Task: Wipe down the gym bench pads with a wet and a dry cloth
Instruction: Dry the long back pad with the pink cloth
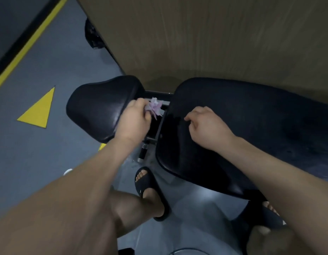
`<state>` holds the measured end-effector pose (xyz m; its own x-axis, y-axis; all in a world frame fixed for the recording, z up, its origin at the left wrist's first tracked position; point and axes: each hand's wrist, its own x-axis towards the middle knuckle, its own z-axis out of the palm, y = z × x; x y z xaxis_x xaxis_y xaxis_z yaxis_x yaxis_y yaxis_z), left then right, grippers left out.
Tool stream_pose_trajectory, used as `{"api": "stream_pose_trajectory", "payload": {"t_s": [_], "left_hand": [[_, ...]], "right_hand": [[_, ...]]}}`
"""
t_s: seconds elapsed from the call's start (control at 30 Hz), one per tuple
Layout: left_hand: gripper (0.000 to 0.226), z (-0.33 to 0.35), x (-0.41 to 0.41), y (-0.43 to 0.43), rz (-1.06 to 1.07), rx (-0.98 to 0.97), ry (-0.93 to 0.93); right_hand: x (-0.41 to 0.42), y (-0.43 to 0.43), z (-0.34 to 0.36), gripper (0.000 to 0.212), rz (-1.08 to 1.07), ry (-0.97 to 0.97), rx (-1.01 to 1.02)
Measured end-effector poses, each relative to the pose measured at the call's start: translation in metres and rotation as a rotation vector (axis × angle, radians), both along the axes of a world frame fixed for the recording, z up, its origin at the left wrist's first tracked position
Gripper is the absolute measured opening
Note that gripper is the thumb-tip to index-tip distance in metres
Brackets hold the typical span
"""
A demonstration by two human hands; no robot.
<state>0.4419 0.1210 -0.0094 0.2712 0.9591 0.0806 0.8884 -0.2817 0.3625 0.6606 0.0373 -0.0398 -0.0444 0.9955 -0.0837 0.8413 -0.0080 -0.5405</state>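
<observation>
Two black padded bench pads lie side by side with a narrow gap between them. The smaller seat pad (102, 107), glossy and rounded, sits at nine o'clock of the gap; the longer back pad (251, 129) stretches toward three o'clock. A crumpled pale purple cloth (155, 107), possibly damp, is bunched at the seat pad's inner edge over the gap.

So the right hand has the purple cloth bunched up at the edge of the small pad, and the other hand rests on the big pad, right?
Not quite: the head view shows the left hand holding the cloth at the small pad. The right hand rests on the big pad.
</observation>
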Motion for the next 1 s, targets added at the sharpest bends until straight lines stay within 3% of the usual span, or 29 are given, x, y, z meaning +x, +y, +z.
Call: {"api": "stream_pose_trajectory", "payload": {"t_s": [0.17, 0.37, 0.47, 0.53, 0.67, 0.87, 1.0], "left_hand": [[0.04, -0.031, 0.029, -0.068, -0.346, -0.161, 0.191], [0.031, -0.028, 0.036, -0.08, -0.133, -0.101, -0.022], [0.047, -0.045, 0.05, -0.085, -0.144, -0.262, 0.136], [0.051, -0.054, 0.057, -0.074, -0.152, -0.254, 0.188], [0.052, -0.059, 0.073, -0.033, -0.139, -0.222, 0.204], [0.05, -0.055, 0.052, -0.1, -0.175, -0.195, 0.185], [0.05, -0.061, 0.063, -0.081, -0.156, -0.226, 0.206]], "right_hand": [[0.019, -0.022, 0.0, 0.038, 0.005, -0.069, -0.046], [0.018, -0.038, -0.004, 0.036, 0.009, -0.118, -0.056], [0.016, -0.043, -0.005, 0.036, -0.003, -0.148, -0.059], [0.016, -0.042, -0.006, 0.037, -0.022, -0.165, -0.062], [0.022, -0.037, -0.007, 0.042, -0.062, -0.174, -0.09], [0.032, -0.04, -0.016, 0.049, -0.168, -0.247, -0.084], [0.041, -0.046, -0.031, 0.058, -0.26, -0.285, -0.027]]}}
